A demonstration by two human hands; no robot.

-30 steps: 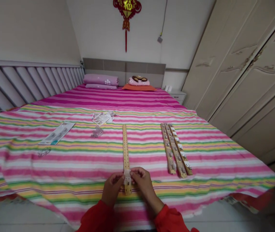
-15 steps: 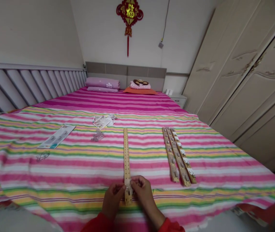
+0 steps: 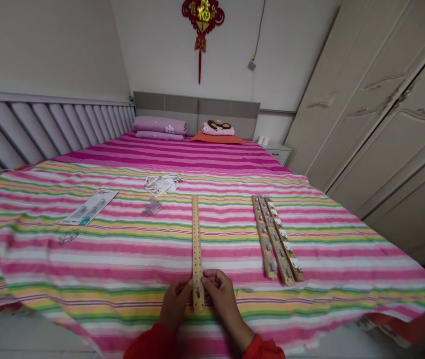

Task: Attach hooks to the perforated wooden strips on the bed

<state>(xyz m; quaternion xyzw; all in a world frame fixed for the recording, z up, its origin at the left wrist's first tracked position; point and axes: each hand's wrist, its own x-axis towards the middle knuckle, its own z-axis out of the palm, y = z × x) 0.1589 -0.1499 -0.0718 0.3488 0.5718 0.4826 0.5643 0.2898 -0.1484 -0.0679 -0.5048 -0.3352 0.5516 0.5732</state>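
The thumb and forefinger of the left hand are drawn nearly together at the left edge of a small hook piece, and those of the right hand pinch its right edge in the same way. The piece lies at the near end of a long perforated strip, which points away from the person on a striped cloth. Red sleeves cover both forearms. Off to the right, well apart from the hands, three hook-lined strips lie side by side. To the left are a wire bundle, a flat hook packet and a small clear heap, with loose packaging beyond; farther back, folded purple bedding sits against the headboard
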